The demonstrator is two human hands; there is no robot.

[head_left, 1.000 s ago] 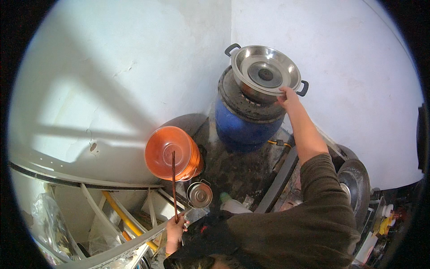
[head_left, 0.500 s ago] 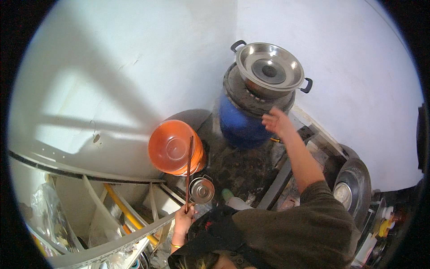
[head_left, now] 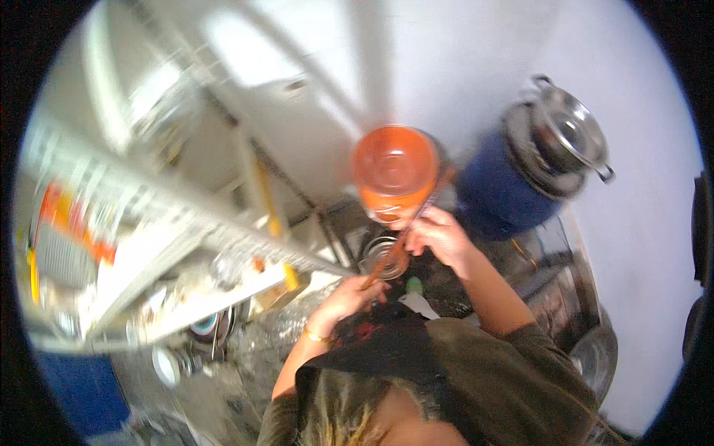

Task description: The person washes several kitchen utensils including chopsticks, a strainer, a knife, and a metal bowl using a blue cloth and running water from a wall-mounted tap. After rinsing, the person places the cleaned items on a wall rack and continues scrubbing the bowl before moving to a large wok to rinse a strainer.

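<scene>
A long, thin reddish-brown stick (head_left: pixel 392 256) slants up and away from my left hand (head_left: pixel 349 299), whose fingers are closed round its lower end. Higher along it, my right hand (head_left: pixel 440 236) has its fingers bent against the stick; motion blur softens the exact contact. Just beyond both hands stands an orange bucket (head_left: pixel 394 189), and the stick's far end overlaps its right side. Below the stick, partly covered by it, a small round metal pot (head_left: pixel 383 256) sits on the floor.
A blue barrel (head_left: pixel 492 186) at the right wall carries a metal pan (head_left: pixel 569 130) with two handles. On the left, a pale shelf rack (head_left: pixel 201 215) with plastic bags and a yellow bar reaches close to my left hand. A dark round pan (head_left: pixel 599 360) leans at the right.
My right hand has come from beside the barrel over to the stick, which now slants further right. The view has swung left, so bucket and barrel appear further right and more shelving shows.
</scene>
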